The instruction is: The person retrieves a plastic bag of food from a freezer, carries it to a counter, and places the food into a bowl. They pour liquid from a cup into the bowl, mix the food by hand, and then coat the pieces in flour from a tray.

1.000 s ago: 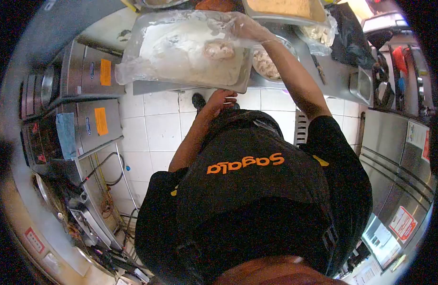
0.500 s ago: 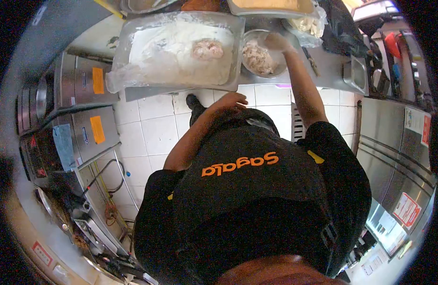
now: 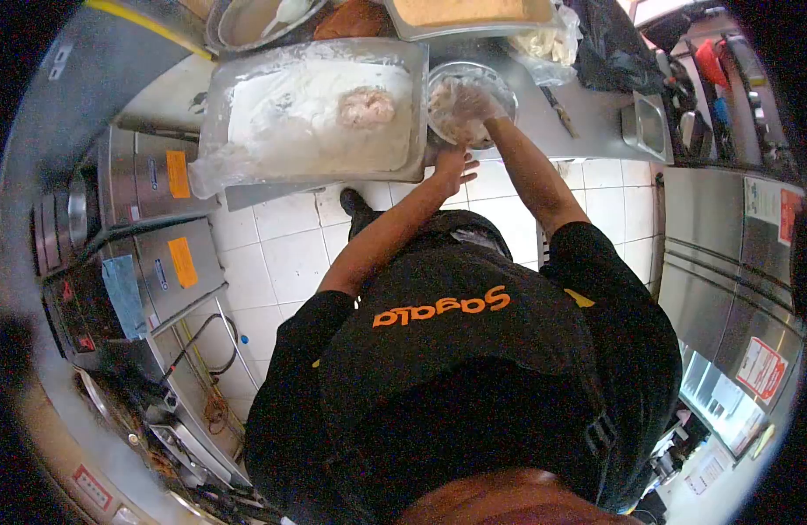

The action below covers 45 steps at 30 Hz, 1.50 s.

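Observation:
My right hand (image 3: 479,107) reaches down into a round metal bowl (image 3: 511,91) of pale, raw-looking meat pieces (image 3: 445,98). Its fingers are blurred and partly hidden among the pieces; I cannot tell if they grip any. My left hand (image 3: 456,166) is at the bowl's near side, fingers spread with nothing in them, fingertips close to the rim. Left of the bowl stands a large clear tub (image 3: 421,105) holding white flour (image 3: 285,114). A flour-dusted lump of raw meat (image 3: 367,108) lies on the flour, towards the tub's right side.
Behind are a tray of orange-yellow crumbs (image 3: 473,10), a round pan (image 3: 255,22) and a plastic bag of pale food (image 3: 548,44). A knife-like tool (image 3: 559,112) lies right of the bowl, before a metal container (image 3: 644,127). Steel drawers (image 3: 163,166) stand at left.
My left hand has moved from near my waist forward and right to the bowl's near edge. My right hand has shifted from the bowl's far right side towards its middle. The view has shifted slightly.

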### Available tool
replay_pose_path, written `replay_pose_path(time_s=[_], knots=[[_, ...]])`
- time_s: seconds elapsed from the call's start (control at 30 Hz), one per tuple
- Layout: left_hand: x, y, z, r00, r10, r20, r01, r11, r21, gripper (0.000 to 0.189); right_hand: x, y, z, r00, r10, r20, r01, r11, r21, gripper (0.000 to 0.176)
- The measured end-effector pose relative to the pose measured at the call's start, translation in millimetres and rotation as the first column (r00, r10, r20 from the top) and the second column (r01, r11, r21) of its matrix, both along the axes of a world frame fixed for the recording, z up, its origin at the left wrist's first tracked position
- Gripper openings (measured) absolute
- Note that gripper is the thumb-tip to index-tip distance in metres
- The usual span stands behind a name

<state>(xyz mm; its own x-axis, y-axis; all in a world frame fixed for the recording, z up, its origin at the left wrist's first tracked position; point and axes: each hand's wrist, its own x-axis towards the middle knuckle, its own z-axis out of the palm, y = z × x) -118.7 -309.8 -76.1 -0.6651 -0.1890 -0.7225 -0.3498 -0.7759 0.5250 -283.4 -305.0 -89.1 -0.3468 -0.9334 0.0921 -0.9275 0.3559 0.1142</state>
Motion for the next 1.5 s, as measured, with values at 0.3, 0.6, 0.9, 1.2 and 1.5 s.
replay_pose_path(time_s=[0.3, 0.6, 0.9, 1.2, 1.5], knots=[[-9.7, 5.4, -38.2, 0.979, 0.173, -0.111, -0.175, 0.985, -0.009, 0.021, 19.9, -17.4, -14.9, 0.931, -0.157, 0.329, 0.117, 0.983, 0.138, 0.041], [-5.5, 2.8, -8.9, 0.982, 0.172, -0.071, -0.171, 0.985, 0.030, 0.024, -40.4, 0.6, -19.7, 0.854, 0.126, 0.505, -0.230, 0.962, 0.149, 0.058], [-10.9, 0.2, -28.8, 0.988, 0.128, -0.086, -0.126, 0.991, 0.033, 0.022, -68.8, 50.8, -13.2, 0.693, 0.191, 0.695, -0.233, 0.972, -0.035, 0.053], [-15.5, 8.5, -43.5, 0.982, 0.120, -0.144, -0.137, 0.984, -0.115, 0.018, -41.2, 68.7, -85.6, 0.685, 0.315, 0.657, -0.256, 0.948, -0.188, 0.044], [-15.8, 4.3, -44.3, 0.972, 0.017, -0.232, -0.056, 0.985, -0.164, 0.023, 3.0, 42.4, -1.7, 0.936, 0.086, 0.342, -0.282, 0.767, 0.577, 0.039]])
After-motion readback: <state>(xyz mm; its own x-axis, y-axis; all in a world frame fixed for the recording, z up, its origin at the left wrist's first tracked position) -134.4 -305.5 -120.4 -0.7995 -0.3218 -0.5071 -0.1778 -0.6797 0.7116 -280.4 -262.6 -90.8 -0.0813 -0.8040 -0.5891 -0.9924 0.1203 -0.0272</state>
